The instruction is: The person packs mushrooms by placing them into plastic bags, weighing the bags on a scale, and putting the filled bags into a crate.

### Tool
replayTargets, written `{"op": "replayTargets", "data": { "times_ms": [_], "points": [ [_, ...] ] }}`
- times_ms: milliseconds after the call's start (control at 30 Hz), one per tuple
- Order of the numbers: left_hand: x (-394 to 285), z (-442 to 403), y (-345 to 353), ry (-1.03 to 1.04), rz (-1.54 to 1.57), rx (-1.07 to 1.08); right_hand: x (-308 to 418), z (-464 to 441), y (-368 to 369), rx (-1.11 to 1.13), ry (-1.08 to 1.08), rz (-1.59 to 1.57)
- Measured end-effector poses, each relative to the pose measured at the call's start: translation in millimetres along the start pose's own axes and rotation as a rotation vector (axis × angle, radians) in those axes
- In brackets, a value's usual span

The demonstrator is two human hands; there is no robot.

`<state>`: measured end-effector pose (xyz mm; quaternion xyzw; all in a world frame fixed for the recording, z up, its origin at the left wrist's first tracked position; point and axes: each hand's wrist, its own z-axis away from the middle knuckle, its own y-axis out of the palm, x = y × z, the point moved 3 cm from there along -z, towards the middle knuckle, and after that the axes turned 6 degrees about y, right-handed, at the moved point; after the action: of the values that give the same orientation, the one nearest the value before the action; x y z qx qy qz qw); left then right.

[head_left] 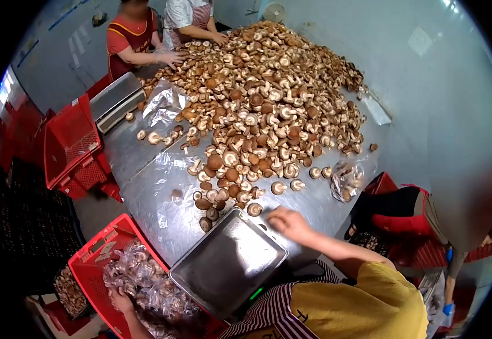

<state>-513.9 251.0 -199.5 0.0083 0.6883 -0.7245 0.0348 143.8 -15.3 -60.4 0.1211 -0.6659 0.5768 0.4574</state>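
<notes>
My left hand [122, 300] is down in a red crate [91, 266], its fingers curled against a clear bag of mushrooms [135, 271] among several such bags. My right hand [290, 223] hovers over the metal table, beyond the top right edge of the scale [229, 263]. Its fingers are bent and blurred, so I cannot make out whether anything is between them. Closest to it lies a loose mushroom [254, 209]. The scale's flat steel pan bears nothing, and a green display [256, 294] glows on its near side.
A large heap of mushrooms [280, 96] covers the far table [144, 198]. Two people work behind it on the left. A second scale [116, 99] and a red crate [73, 141] stand at left. A bag with mushrooms [347, 181] lies at right, near another person bending down.
</notes>
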Motion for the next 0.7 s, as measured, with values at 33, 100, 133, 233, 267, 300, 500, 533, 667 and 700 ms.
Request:
{"op": "replayTargets", "data": {
  "times_ms": [33,100,133,233,267,300,500,533,667,700],
  "points": [
    [13,1,17,0.036,-0.025,-0.046,-20,6,-20,-0.086,0.074,-0.006],
    [11,18,10,0.048,0.046,-0.053,-53,18,-72,-0.396,0.057,0.122],
    [5,29,2,0.084,0.025,-0.075,-61,23,-105,-0.605,0.018,0.237],
    [-14,64,-25,0.207,0.100,-0.162,-143,36,-201,-0.857,0.289,0.510],
    [-12,78,-23,0.173,0.134,-0.152,-168,39,-225,-0.879,0.411,0.567],
    [-11,87,-23,0.140,0.165,-0.145,-183,39,-241,-0.869,0.445,0.602],
    [-39,138,-54,0.084,0.336,-0.229,-247,20,-265,-0.522,0.766,0.819],
    [-43,146,-59,0.115,0.362,-0.298,-274,17,-278,-0.472,0.911,0.720],
    [-95,188,-120,0.073,0.665,-0.369,-309,19,-309,-1.031,0.442,0.387],
    [-92,195,-120,0.018,0.625,-0.374,-250,17,-315,-0.822,0.535,0.385]
  ]
}}
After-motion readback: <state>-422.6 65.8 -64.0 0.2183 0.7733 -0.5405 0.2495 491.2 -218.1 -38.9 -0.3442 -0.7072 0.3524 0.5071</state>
